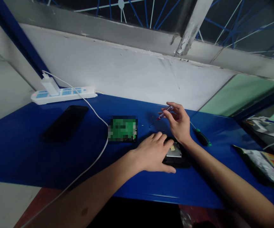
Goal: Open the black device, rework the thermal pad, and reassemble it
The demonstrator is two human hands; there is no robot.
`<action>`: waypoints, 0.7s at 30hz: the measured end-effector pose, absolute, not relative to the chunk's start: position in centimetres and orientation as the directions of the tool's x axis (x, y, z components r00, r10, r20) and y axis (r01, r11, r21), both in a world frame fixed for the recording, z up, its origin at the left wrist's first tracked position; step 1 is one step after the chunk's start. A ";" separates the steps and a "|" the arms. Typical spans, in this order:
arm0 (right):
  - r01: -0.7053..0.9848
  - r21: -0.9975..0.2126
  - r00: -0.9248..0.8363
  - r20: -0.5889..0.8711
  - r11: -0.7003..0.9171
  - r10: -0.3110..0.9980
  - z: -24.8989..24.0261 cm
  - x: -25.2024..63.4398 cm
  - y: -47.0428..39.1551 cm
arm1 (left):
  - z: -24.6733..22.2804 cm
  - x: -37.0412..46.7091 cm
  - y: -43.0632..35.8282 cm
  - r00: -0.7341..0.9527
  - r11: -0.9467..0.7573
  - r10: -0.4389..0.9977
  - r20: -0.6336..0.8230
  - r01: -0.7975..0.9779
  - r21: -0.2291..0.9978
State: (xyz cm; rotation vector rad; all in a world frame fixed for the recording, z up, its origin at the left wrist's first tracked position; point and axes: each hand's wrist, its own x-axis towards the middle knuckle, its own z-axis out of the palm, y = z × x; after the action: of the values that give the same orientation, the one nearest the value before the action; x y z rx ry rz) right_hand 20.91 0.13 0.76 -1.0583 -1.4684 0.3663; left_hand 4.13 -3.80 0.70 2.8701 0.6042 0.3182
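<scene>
My right hand is raised above the blue table, its fingers pinching a small screwdriver with a clear handle and a reddish collar. The thin shaft slants down to the left, toward the tabletop. My left hand lies across a black device with a silver metal plate on top. Its fingers bend over the far side and the thumb stretches along the near edge, gripping the device against the table. The palm hides the device's left part. To the left sits a green circuit board, its surface blurred out.
A green-and-black screwdriver lies right of my right forearm. At far right is a shiny packet. A dark phone lies left, below a white power strip with a plugged-in charger. A white cable crosses the table.
</scene>
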 end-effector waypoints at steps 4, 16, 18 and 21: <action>0.364 -0.775 0.170 0.601 0.517 0.781 0.7 20.8 0.0 | 0.8 4.2 -4.0 0.886 -0.884 0.437 0.156 0.391 0.256; 0.299 -0.789 0.383 0.614 0.536 0.690 2.4 22.6 -3.6 | -0.6 4.1 -4.7 0.838 -0.831 0.521 0.160 0.457 0.317; 0.299 -0.788 0.416 0.615 0.538 0.670 2.4 23.5 -4.7 | -0.8 4.0 -5.0 0.820 -0.812 0.549 0.161 0.478 0.334; 0.257 -0.814 0.462 0.577 0.521 0.673 2.0 24.6 -6.4 | -0.8 3.4 -5.1 0.795 -0.772 0.588 0.149 0.497 0.395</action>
State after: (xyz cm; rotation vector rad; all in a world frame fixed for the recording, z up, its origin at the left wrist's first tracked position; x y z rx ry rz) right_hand 24.62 -6.37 2.01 -1.0340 -1.1019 0.3217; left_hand 3.45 -5.11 -0.79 2.6475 0.8273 0.3785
